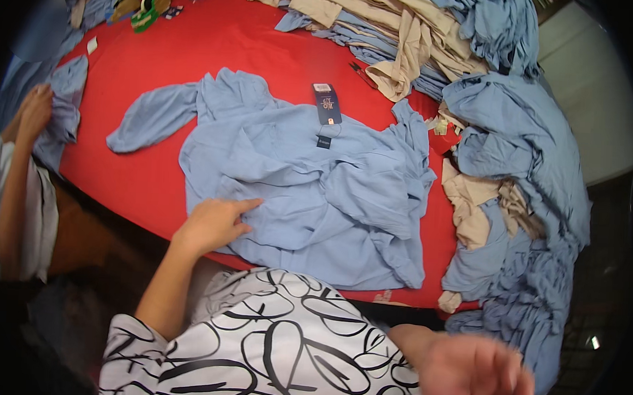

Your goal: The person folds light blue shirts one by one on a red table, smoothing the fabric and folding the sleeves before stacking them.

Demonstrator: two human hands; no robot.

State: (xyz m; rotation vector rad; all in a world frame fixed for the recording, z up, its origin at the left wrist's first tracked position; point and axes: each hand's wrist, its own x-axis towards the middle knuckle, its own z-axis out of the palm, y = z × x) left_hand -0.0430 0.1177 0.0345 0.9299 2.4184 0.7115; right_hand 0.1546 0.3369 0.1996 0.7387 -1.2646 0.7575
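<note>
A light blue blouse (pixel 296 182) lies spread and rumpled before me, one sleeve stretched out to the left. At its neckline are a dark hang tag (pixel 325 106) and a small dark sewn-in label (pixel 324 142). My left hand (pixel 213 226) rests on the lower left part of the blouse, its index finger stretched out and thumb apart, holding nothing. Low at the right, away from the table, is my right hand (pixel 475 374), palm partly turned up and smeared by motion. Its fingers look bent; whether they hold anything is unclear.
A red-covered table (pixel 140 190) carries the blouse. Blue and beige garments (pixel 408 32) are piled at the back, more blue garments (pixel 523 150) at the right. Thread snips (pixel 363 74) and a green tape dispenser (pixel 149 10) lie farther off. At left, another person's hands (pixel 38 108) hold blue cloth.
</note>
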